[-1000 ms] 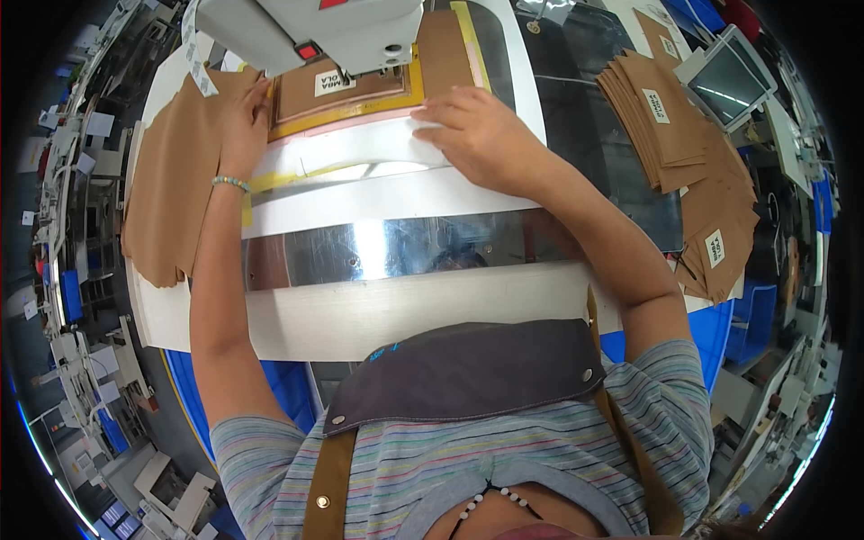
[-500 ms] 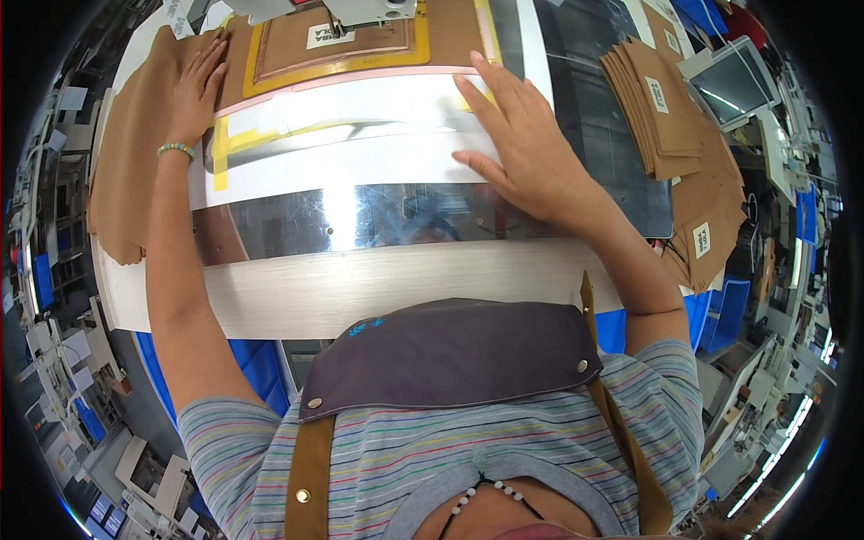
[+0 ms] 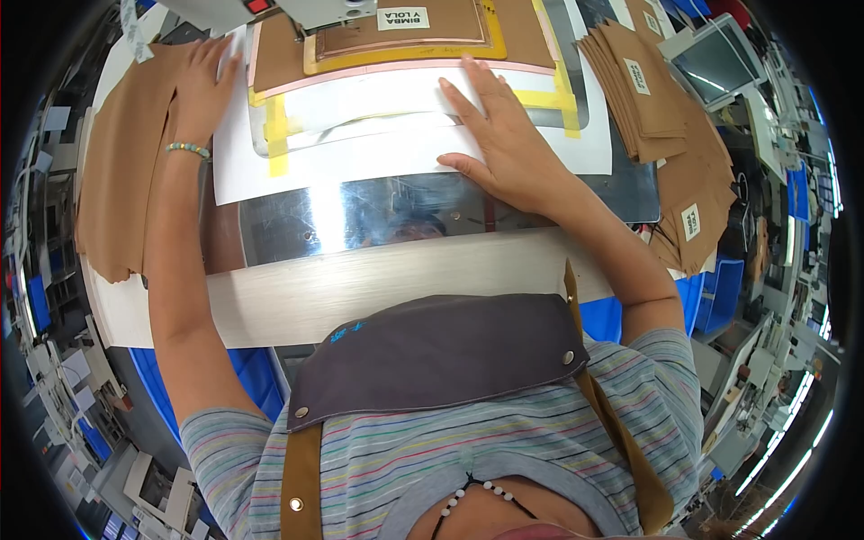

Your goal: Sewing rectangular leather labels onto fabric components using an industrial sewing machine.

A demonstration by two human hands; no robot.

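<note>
My left hand [image 3: 202,90] lies flat, fingers stretched out, at the inner edge of a stack of brown sheets [image 3: 117,171] on the left. My right hand [image 3: 508,135] is spread open over a white sheet [image 3: 234,162], its fingertips at the near edge of a sewing template. In the template, a yellow frame [image 3: 360,65] surrounds part of a brown panel [image 3: 281,54] bearing a white label [image 3: 402,18]. Pink strips and yellow tape [image 3: 277,135] run along the template's near side. The sewing machine head [image 3: 319,11] stands left of the label; its needle area is partly cut off.
A shiny metal plate [image 3: 288,211] lies before the white sheet, behind the pale table edge [image 3: 297,301]. At right are piled brown pieces with white labels [image 3: 616,90], beside a grey screen [image 3: 715,63]. A blue bin [image 3: 720,310] stands below on the right.
The template, with its panel and white sheet, has slid right; its label is now clear of the machine head. Both hands remain open. The whole view has shifted slightly.
</note>
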